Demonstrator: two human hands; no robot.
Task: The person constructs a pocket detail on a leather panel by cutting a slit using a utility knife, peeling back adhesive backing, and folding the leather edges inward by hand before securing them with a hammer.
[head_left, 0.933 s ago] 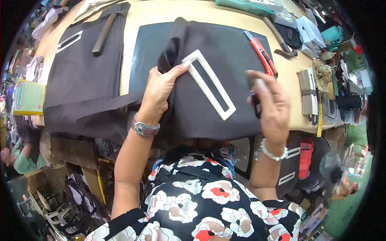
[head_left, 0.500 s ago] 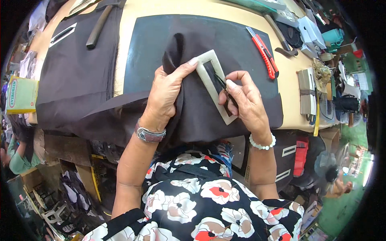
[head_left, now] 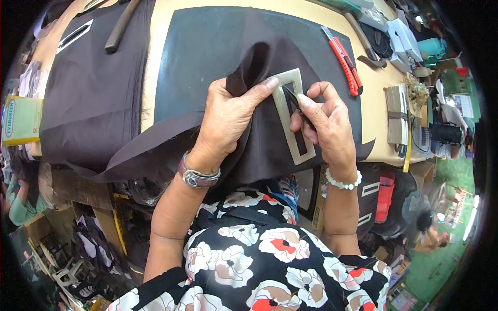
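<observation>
Dark brown fabric (head_left: 262,137) is gathered up in my left hand (head_left: 224,116), whose thumb presses on the upper corner of a pale rectangular frame (head_left: 285,122) lying on the cloth. A narrow slot of dark cloth shows inside this frame. My right hand (head_left: 332,116) pinches a slim black pointed tool (head_left: 291,94), its tip at the upper end of the slot. Whether it is tweezers or small snips I cannot tell, since my fingers cover most of it.
Beneath the cloth lies a dark mat (head_left: 192,57). A red utility knife (head_left: 343,59) rests at its right. More dark fabric (head_left: 98,78) with a wooden-handled tool (head_left: 122,28) on top is at left. A hammer (head_left: 365,41) and a bound stack (head_left: 397,114) sit at right.
Both hands have shifted slightly right with the cloth and frame. The frame stands more upright, and the cloth is lifted and bunched more by my left hand. The tool's tip is nearer the slot's upper end.
</observation>
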